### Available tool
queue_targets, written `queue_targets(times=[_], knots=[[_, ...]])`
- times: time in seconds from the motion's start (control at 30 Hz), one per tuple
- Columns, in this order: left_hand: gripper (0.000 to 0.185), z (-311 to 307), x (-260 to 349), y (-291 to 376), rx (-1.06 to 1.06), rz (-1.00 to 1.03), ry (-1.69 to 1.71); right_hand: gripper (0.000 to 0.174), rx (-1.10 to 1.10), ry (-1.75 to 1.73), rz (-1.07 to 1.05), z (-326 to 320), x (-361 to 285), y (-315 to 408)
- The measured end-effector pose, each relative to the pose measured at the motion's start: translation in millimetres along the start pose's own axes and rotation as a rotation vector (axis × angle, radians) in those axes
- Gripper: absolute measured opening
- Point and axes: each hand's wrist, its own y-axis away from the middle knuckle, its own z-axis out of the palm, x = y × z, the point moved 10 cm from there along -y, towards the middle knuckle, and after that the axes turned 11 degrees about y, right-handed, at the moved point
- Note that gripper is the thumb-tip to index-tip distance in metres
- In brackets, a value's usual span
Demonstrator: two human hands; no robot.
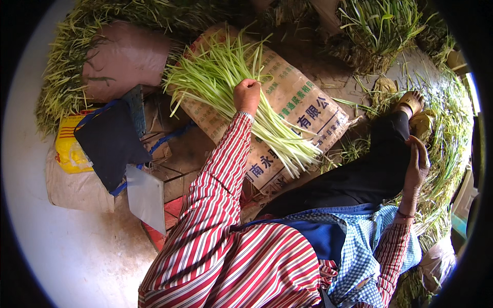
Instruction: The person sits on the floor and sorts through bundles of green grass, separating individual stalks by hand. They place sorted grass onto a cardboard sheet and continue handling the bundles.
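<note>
Long pale green leafy stalks, apparently chives [277, 131], lie in a loose bundle across a flattened woven sack [308, 92] with printed writing. Their leafy tips fan out at the upper left, and the whitish ends point to the lower right. My left hand [247, 96] is closed in a fist on the middle of the bundle, gripping stalks; its fingertips are hidden. On the right, beside my black-trousered leg, is my right hand [418, 159], raised off the bundle with its fingers held together. Whether something small is between its fingertips cannot be seen.
Heaps of green stalks [385, 23] stand at the back; loose leaves and straw [450, 127] cover the right side. At left are a pinkish sack [125, 59], a dark cloth pad [109, 142], a yellow bag [71, 144] and a grey panel [145, 196]. My bare foot [411, 103] rests near the straw.
</note>
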Motion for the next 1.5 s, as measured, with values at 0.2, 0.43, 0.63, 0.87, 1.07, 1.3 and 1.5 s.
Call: queue_targets(times=[0.2, 0.43, 0.63, 0.87, 1.07, 1.3, 1.5], knots=[[0.009, 8.5, -4.5, 12.9, -0.06, -0.074, 0.275, 0.023, 0.001, 0.023, 0.003, -1.1, -3.8, 2.0], [0.015, 22.1, -17.5, 11.5, -0.14, -0.108, 0.539, 0.019, 0.051, 0.145, 0.029, 3.0, -45.9, 5.1], [0.012, 18.7, -48.2, -9.1, -0.09, -0.101, 0.461, 0.014, 0.137, 0.036, 0.003, 2.3, -34.7, 2.2], [0.021, 18.0, -19.3, 1.6, -0.11, 0.014, 0.414, 0.013, 0.171, 0.072, -0.049, -1.2, -34.5, 5.9], [0.025, 12.8, 25.5, 29.6, -0.106, 0.141, 0.368, 0.021, 0.336, 0.259, -0.056, -33.4, -13.0, 29.7], [0.022, 73.7, 101.7, 99.1, -0.399, 0.268, 0.305, 0.032, -0.114, 1.053, 0.195, -15.1, 136.3, 145.4], [0.027, 175.1, 166.5, 172.9, -0.812, 0.43, 0.154, 0.024, -0.37, 1.073, 0.152, 65.9, 134.8, 194.7]])
